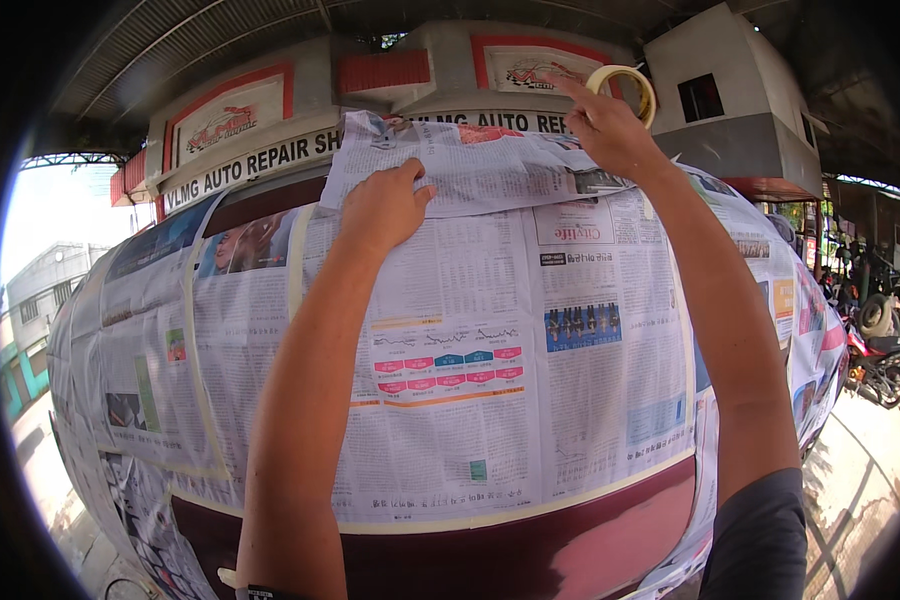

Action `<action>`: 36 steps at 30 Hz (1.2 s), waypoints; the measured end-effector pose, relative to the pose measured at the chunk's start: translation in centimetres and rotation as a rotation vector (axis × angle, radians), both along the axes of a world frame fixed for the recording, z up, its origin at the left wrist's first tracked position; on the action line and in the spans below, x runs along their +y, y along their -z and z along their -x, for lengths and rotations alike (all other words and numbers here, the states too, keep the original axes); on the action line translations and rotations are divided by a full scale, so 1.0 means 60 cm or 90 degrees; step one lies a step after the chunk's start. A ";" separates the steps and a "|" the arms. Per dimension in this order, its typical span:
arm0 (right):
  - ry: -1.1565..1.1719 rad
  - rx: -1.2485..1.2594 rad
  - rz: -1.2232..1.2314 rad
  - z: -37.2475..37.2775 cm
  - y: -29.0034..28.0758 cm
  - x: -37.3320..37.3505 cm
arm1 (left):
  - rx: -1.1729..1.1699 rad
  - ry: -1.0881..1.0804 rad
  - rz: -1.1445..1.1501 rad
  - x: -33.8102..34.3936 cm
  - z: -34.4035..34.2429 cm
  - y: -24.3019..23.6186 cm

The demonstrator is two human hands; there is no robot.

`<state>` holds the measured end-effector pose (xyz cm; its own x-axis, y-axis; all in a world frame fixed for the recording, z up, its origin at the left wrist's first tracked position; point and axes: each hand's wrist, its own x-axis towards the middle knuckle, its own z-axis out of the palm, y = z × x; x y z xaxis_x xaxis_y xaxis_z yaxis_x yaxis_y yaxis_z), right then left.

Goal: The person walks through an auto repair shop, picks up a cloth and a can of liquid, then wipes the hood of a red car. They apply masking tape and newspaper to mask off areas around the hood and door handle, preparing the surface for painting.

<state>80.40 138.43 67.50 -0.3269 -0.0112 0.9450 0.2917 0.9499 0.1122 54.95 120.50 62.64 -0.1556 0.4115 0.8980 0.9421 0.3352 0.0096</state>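
Note:
A loose newspaper sheet (450, 175) lies over the upper part of the vehicle, overlapping the newspaper (460, 290) taped below it. My left hand (383, 207) presses on the left part of this loose sheet, thumb and index finger apart; its other fingers are partly hidden. At the sheet's far right end, my right hand (610, 135) is raised with a roll of pale masking tape (646, 98) in its grip. One finger of that hand points left past the roll. Tape strips (490, 520) run along the newspaper's lower edge, above a bare dark red panel (440, 565).
More newspaper (140, 330) covers the vehicle's left side and wraps around its right. A shop front with a sign (260, 165) stands behind it. A motorcycle (885, 360) and a tire (875, 315) are at the far right. Sunlit concrete (860, 470) borders the vehicle.

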 end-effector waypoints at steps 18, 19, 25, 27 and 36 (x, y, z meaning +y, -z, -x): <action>-0.364 -0.026 -0.154 0.207 0.037 0.015 | -0.365 0.536 -0.167 0.096 0.025 -0.103; -0.364 -0.010 -0.180 0.208 0.035 0.019 | -0.361 0.542 -0.155 0.102 0.017 -0.106; -0.326 0.150 -0.187 0.238 0.042 0.026 | -0.211 0.394 -0.246 0.107 0.022 -0.108; -0.252 0.196 -0.125 0.238 0.037 0.029 | -0.173 0.414 -0.366 0.113 0.004 -0.090; -0.329 0.132 0.060 0.221 0.031 0.015 | 0.148 0.338 -0.453 0.103 -0.045 -0.062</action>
<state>67.12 139.35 65.64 -0.1081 -0.0330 0.9936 -0.2074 0.9782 0.0100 57.63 126.70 66.35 0.1126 -0.2848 0.9519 0.9746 -0.1550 -0.1616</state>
